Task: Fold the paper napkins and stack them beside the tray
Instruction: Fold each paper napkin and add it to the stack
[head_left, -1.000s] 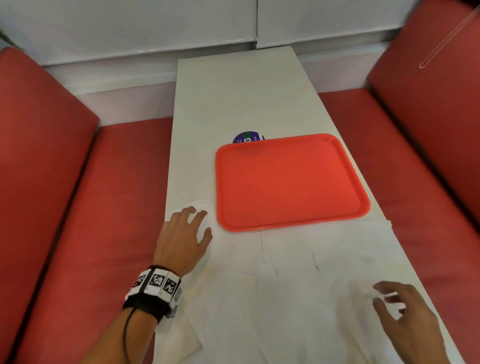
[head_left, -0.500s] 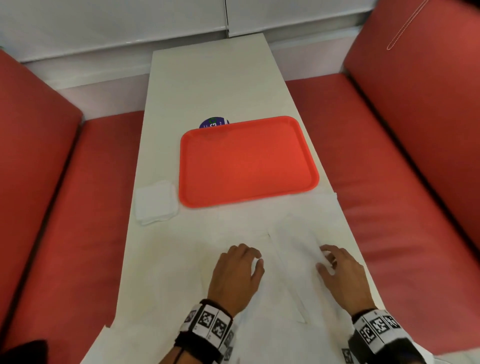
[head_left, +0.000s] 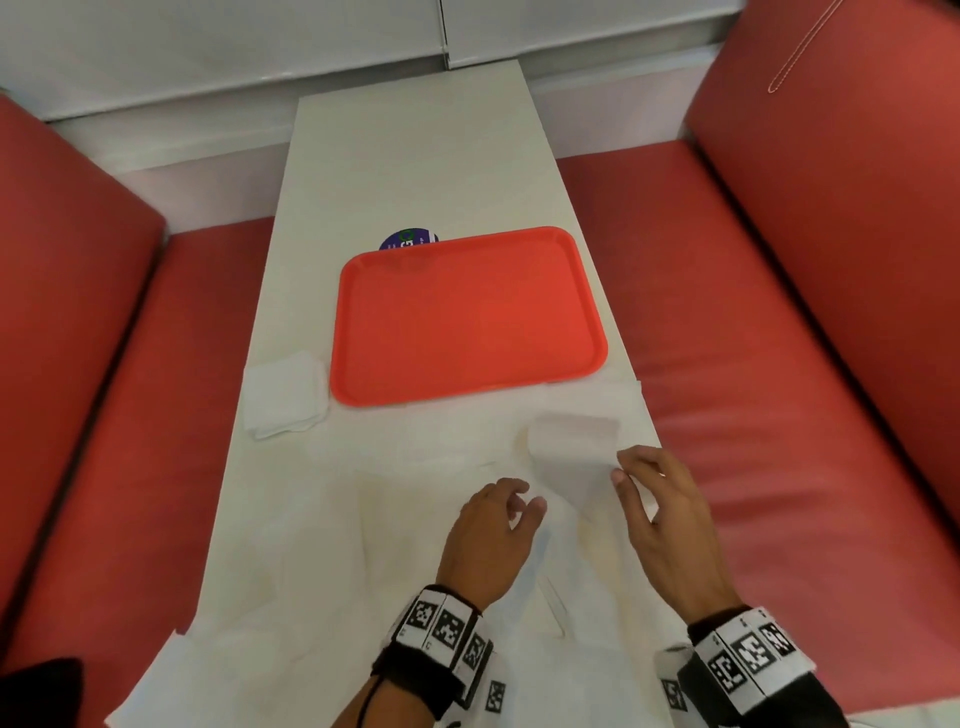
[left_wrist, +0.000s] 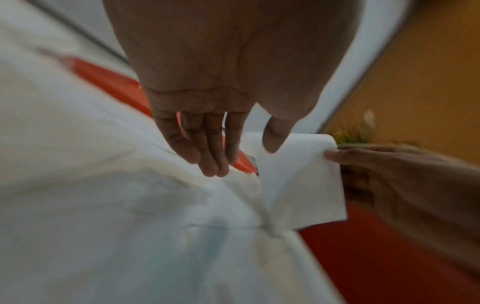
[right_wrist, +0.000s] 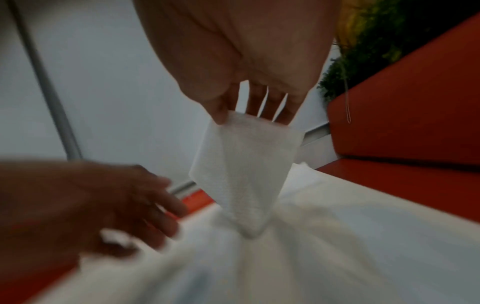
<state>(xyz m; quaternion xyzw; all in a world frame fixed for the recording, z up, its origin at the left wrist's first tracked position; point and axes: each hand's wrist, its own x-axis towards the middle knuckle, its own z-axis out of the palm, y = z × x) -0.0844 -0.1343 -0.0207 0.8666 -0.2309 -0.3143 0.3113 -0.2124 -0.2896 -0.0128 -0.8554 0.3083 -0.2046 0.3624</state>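
Observation:
An orange tray (head_left: 467, 317) lies mid-table. Left of it sits a small stack of folded white napkins (head_left: 284, 392). Unfolded white napkins (head_left: 405, 571) cover the near end of the table. My right hand (head_left: 621, 467) pinches the top edge of one napkin (head_left: 571, 447) between thumb and fingers and holds it lifted off the pile; the wrist views show this lifted napkin (right_wrist: 241, 168) (left_wrist: 298, 185) hanging from the pinch. My left hand (head_left: 519, 501) is just left of it, fingers (left_wrist: 207, 156) straight and relaxed over the spread napkins, holding nothing.
The narrow white table (head_left: 415, 156) runs away from me to a white wall. Red padded benches (head_left: 130, 415) (head_left: 779, 415) flank it on both sides. A round purple sticker (head_left: 409, 240) shows behind the tray's far left corner.
My left hand left the folded stack beside the tray and came back to the near middle. My right hand pinched a napkin from the pile and raised it.

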